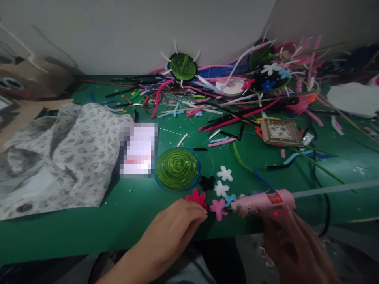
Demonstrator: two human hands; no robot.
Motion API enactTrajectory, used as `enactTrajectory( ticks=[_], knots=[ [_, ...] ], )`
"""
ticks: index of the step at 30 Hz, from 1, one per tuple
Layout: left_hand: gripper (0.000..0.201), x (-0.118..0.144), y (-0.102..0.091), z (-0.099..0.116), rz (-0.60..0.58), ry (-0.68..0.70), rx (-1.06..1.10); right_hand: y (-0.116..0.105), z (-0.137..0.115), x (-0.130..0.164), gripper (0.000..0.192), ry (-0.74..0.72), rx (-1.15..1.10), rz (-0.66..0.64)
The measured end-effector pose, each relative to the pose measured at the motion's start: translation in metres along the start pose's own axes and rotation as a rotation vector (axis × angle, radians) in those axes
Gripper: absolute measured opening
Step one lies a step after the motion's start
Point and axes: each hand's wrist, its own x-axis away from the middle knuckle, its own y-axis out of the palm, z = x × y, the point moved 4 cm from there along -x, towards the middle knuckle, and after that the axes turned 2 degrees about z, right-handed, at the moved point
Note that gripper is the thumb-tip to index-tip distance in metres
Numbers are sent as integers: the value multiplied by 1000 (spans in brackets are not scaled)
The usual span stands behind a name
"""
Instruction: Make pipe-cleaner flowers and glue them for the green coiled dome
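My left hand (180,217) is closed at the table's front edge, its fingers around the near side of a red fuzzy flower (196,198); the exact grip is hidden. My right hand (291,236) is wrapped around a pink hot glue gun (263,202), with a glue stick (334,190) out of its back. The nozzle points left, close beside a pink flower (218,209) and a light blue flower (230,200). Behind these lie a black flower (207,183) and two white flowers (224,173). A green coiled disc with a blue rim (177,169) lies beyond my left hand.
A patterned cloth (68,150) covers the left side, beside a blurred-out bright screen (140,148). Pipe-cleaner scraps (189,108) litter the back of the green table (133,225). A small stick-framed piece (280,132) sits at right, near a black cord (327,209).
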Motion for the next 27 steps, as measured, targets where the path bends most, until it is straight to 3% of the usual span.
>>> enactTrajectory(
  ticks=[9, 18, 27],
  knots=[
    [11, -9, 13, 13, 106, 21, -167, -1, 1, 0, 70, -81, 67, -20],
    [11, -9, 26, 10, -5, 14, -271, -3, 1, -1, 73, -176, 93, -34],
    [12, -13, 27, 9, -22, 65, -315, -2, 1, -3, 71, -106, 84, 2]
  ],
)
